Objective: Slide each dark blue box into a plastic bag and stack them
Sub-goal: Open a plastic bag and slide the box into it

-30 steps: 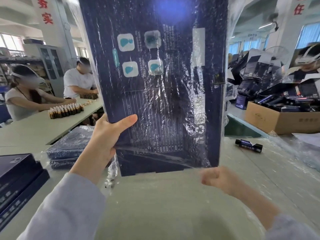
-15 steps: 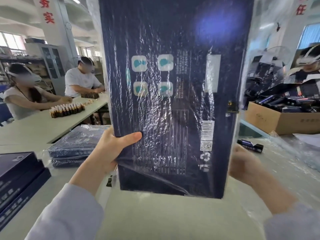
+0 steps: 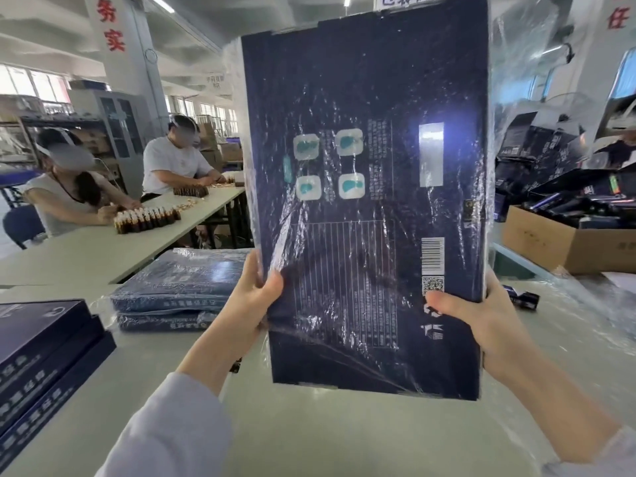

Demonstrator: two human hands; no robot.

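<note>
A large dark blue box (image 3: 364,208) inside a crinkled clear plastic bag (image 3: 512,108) stands upright in the air in front of me, its printed back facing me. My left hand (image 3: 251,304) grips its lower left edge, thumb on the face. On the lower right edge my right hand (image 3: 475,318) holds it, thumb pressed near the QR code. Two bagged boxes (image 3: 179,290) lie stacked on the table to the left. Unbagged dark blue boxes (image 3: 38,342) are piled at the far left.
A cardboard carton (image 3: 564,242) full of dark items sits at the right, with more dark boxes heaped behind it. A small black item (image 3: 523,299) lies on loose plastic film at the right. Two people work with brown bottles (image 3: 144,218) at the left table.
The bagged box has dropped lower in view, so its top edge now shows. My right hand has come up from below and taken hold of the lower right edge.
</note>
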